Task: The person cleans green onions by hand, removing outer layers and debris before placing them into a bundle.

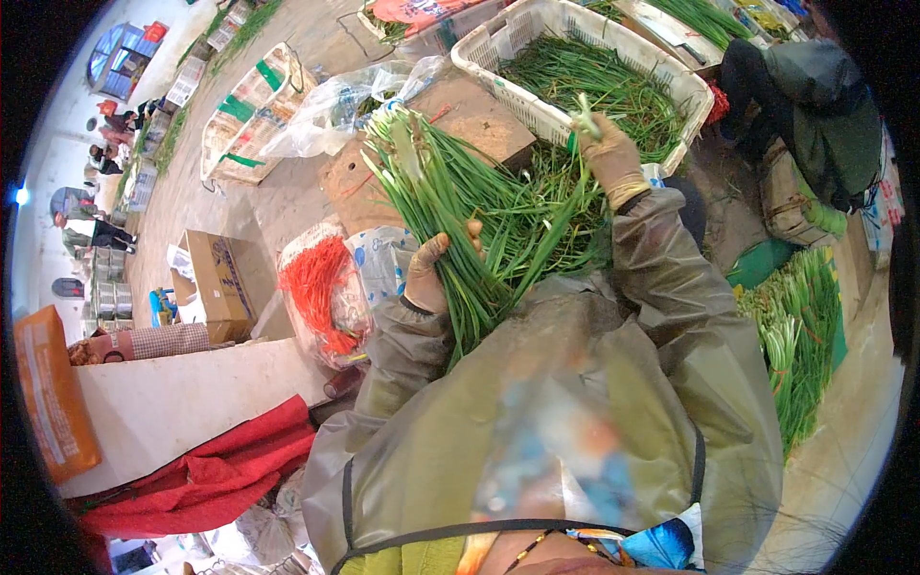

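Note:
My left hand (430,273), gloved, is closed around the leaves of a thick bunch of spring onions (413,154). The bunch's pale root ends point away from me and its leaves hang to my lap. Up and to the right, my right hand (611,154), in a tan glove, grips a few spring onion stalks (588,118) by the pale end, and their leaves trail back toward my lap. Between the hands lies a heap of loose spring onions and leaf scraps (568,208). A brown board (467,118) sits behind the bunch.
Beyond my right hand stands a white plastic crate (517,93) of loose greens. Red ties (316,284) lie at my left, near a cardboard box (219,287). Tied spring onion bundles (798,345) stand at right. A person in dark clothing (812,115) sits at upper right.

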### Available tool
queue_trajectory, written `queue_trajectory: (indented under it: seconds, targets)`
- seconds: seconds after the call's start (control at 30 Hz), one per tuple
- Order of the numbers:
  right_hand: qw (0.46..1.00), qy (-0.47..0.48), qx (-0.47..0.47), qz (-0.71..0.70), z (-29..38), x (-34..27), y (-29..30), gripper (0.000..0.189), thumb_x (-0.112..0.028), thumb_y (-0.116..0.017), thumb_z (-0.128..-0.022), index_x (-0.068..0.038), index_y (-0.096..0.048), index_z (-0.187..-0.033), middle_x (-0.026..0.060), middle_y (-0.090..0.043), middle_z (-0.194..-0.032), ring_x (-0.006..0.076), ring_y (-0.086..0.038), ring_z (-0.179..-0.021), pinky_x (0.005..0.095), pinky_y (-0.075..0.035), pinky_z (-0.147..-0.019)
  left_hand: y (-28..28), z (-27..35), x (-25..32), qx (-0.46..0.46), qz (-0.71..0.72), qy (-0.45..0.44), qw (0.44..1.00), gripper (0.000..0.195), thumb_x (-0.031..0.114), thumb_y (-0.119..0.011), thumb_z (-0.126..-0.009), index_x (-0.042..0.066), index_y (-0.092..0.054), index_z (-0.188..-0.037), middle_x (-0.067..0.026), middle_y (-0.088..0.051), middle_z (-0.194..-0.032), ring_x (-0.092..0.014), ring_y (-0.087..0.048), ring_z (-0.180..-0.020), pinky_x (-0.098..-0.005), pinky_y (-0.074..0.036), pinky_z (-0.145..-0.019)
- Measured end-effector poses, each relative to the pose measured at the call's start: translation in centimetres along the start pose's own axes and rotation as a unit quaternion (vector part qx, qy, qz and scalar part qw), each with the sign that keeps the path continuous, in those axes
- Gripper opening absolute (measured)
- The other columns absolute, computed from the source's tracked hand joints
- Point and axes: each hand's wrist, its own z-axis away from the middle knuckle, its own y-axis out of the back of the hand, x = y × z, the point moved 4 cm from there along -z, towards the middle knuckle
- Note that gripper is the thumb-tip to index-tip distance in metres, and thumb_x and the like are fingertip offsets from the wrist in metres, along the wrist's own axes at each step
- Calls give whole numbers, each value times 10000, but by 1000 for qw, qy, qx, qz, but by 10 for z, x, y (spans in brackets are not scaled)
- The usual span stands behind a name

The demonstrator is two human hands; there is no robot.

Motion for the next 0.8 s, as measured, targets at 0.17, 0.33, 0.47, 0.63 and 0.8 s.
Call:
queue_trajectory:
  seconds: [0.17,0.33,0.47,0.63,0.8]
  targets:
    - [879,-124,-32,-460,-14,-23,30,188,-147,-521,-833,-53,-578,-986,-6,-530,-698,75,-476,-527,221,-420,-473,-7,-3,-3,-17,-15,38,999,684,386,-610,-759,-42,-383,-1242,-133,-485,-1228,-225,-521,-1058,-360,-441,-886]
    - [948,10,-247,-199,18,-107,-13,439,-358,-623,-804,-64,-562,-1123,-1,-576,-739,61,-479,-614,164,-364,-524,-15,-12,-15,-44,-32,79,995,705,418,-601,-766,-38,-370,-1252,-145,-555,-1116,-253,-579,-946,-370,-490,-811]
    - [866,-29,-340,-366,15,-100,-34,397,-226,-669,-776,-55,-566,-1119,-20,-581,-778,63,-485,-623,202,-385,-542,-8,-8,-12,-31,-48,110,992,689,419,-597,-775,-20,-368,-1254,-123,-539,-1103,-220,-573,-849,-328,-489,-717]
    - [783,-132,-392,-464,27,-109,1,202,-165,-638,-786,-52,-598,-949,-45,-453,-546,35,-365,-418,188,-257,-381,-4,-6,-3,-71,-39,-10,997,663,378,-687,-702,37,-439,-1214,-57,-555,-924,-156,-508,-696,-283,-420,-589]
    - [763,-99,-252,-588,9,-74,30,267,-338,-548,-852,-75,-571,-812,-51,-374,-552,44,-285,-406,214,-223,-375,5,-5,-4,-12,-6,6,1000,684,248,-738,-664,148,-408,-1255,-53,-551,-945,-158,-504,-660,-302,-412,-588]
